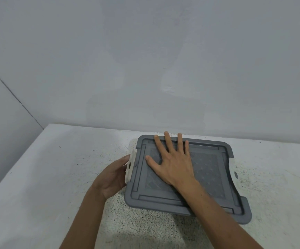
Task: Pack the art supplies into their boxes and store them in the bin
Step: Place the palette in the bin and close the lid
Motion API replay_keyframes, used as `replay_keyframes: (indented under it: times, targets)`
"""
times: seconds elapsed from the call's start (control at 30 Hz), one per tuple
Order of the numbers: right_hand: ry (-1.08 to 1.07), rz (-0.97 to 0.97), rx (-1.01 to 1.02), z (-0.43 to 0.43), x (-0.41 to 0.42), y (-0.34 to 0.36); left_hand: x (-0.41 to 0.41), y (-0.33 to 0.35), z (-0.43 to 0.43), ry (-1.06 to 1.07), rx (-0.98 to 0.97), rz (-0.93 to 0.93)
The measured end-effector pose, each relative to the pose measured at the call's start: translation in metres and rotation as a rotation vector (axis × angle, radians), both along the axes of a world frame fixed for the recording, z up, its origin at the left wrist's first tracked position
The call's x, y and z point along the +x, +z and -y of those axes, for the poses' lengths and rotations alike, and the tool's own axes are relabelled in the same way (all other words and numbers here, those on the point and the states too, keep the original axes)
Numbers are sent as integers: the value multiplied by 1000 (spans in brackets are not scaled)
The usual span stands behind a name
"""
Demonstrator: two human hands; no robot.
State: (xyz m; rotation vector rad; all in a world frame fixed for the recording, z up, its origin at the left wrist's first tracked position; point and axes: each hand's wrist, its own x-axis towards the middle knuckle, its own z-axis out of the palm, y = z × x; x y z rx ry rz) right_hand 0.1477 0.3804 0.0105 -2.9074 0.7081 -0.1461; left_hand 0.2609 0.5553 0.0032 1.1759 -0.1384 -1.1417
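Note:
A storage bin stands on the speckled table, covered by a grey lid (208, 177) with raised ridges. My right hand (172, 162) lies flat on the lid with fingers spread and straight, pressing on its far left part. My left hand (113, 177) cups the bin's white latch handle (129, 168) on the left side, fingers curled round it. A second white latch (234, 174) shows on the right side. The bin's contents are hidden under the lid.
The white speckled table (64, 168) runs to a plain grey wall (145, 60) just behind the bin. The table's left edge (14, 168) slants toward me. No other objects are in view.

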Motion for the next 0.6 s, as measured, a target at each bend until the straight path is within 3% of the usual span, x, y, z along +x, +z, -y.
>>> replay_keyframes:
  times: [0.6]
  targets:
    - [7,-4,-26,-2,0,0,9,14,20,-60,226,358]
